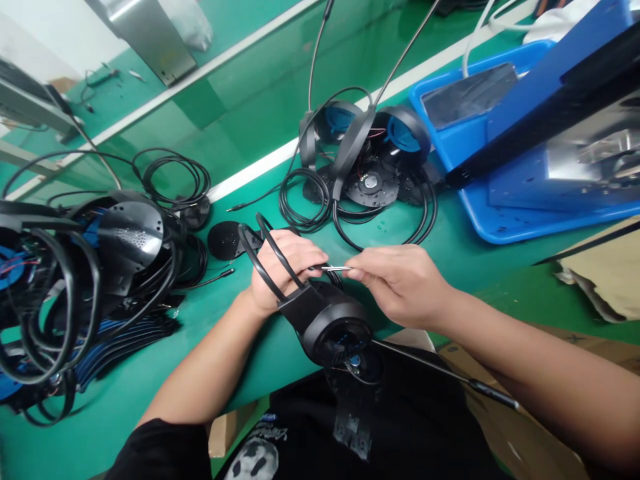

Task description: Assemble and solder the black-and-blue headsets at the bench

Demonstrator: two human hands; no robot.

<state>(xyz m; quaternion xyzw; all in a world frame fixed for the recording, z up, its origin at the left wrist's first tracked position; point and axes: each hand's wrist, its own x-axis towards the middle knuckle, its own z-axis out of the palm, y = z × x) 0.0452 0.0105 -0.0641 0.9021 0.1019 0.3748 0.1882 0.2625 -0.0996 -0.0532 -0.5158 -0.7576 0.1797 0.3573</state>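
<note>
A black headset (335,327) with a twin-tube headband is near the table's front edge, close to my body. My left hand (280,267) is closed around it, passing by the headband tubes. The fingertips pinch a small dark part, too small to name. Between finger and thumb, my right hand (400,283) grips thin silver tweezers (337,268), whose tips meet the left fingertips. Below, one ear cup hangs open with a round driver (356,363) and wires showing. The microphone boom (445,371) points right, under my right forearm.
Several partly opened headsets (133,230) are piled at the left with coiled cables. More headset parts (373,180) lie ahead, beside a loose black oval cover (227,240). A blue tray (495,230) with a blue bin and metal parts stands at the right.
</note>
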